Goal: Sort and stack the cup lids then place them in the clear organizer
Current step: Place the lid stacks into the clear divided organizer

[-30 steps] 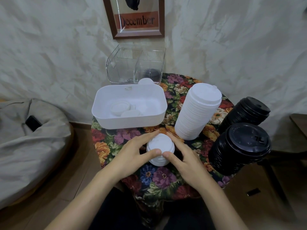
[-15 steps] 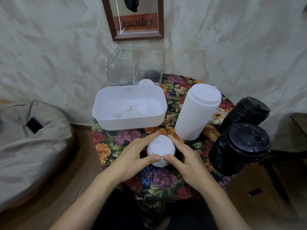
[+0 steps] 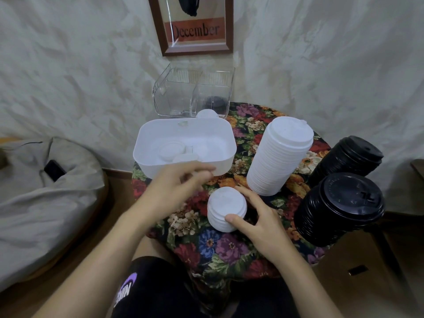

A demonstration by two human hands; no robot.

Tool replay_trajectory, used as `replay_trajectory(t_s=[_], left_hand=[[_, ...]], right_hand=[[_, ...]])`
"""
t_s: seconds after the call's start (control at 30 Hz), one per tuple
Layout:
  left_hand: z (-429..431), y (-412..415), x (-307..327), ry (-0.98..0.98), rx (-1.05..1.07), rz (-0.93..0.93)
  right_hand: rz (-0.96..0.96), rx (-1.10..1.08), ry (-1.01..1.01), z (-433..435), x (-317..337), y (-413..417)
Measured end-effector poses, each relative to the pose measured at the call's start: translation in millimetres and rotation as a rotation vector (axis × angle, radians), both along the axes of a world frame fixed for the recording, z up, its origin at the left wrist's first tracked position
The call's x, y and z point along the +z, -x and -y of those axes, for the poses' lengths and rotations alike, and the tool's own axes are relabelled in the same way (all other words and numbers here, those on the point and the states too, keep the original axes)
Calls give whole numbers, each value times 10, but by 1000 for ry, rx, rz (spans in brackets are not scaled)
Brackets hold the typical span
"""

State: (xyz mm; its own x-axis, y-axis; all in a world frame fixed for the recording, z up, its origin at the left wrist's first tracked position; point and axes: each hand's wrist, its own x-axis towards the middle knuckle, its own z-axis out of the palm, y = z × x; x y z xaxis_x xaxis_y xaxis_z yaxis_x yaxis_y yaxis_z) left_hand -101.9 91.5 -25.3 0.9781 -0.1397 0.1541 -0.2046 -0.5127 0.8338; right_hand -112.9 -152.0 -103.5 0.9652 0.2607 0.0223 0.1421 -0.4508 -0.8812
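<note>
Head view: the small white lid stack (image 3: 226, 207) stands upright on the floral-covered desk (image 3: 220, 246), toward its near edge. The right hand (image 3: 259, 216) holds it, with the thumb on the near side and the fingers curled round the far side. The left hand (image 3: 176, 189) is apart from the stack and raised toward the near wall of the white bin (image 3: 144, 157). It is motion-blurred, so it cannot be determined whether its fingers pinch anything. The bin contains a few loose lids (image 3: 172, 149). Behind the bin stands the clear organizer (image 3: 174, 92), with a dark lid (image 3: 214, 102) in its right compartment. The tall white lid stack (image 3: 280, 154) stands just right of the small stack and leans slightly. The far black lid stack (image 3: 346, 157) and the near black lid stack (image 3: 339, 207) sit at the desk's right edge. Assessment: the stacking step is in hand, with the small stack being built from the bin's lids. None of the stacks is in the organizer yet. The next move probably calls for taking one loose lid, centring it on the small stack and seating it while the right hand steadies the column.
</note>
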Motion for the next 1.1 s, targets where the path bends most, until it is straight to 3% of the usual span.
replay_trajectory(t_s=[0.07,0.17,0.3,0.37,0.47,0.83,1.1], left_hand=[[-86,-185,189,-26,98,92],[-297,-660,266,-272,223,124],[-597,-1286,68,-706,228,-164],[-634,-1414,0,-826,154,-307],[-634,-1450,-47,-923,101,-336],[-675,-1305,-60,-964,104,-288],[-675,-1211,92,-591,234,-94]], right_hand=[[-8,3,-7,-5,-7,4],[-7,5,-3,-1,-14,7],[-5,8,12,-1,-13,21],[1,8,12,-6,-3,28],[0,8,6,-5,2,26],[0,8,0,-11,-15,32],[3,5,3,-12,-13,33]])
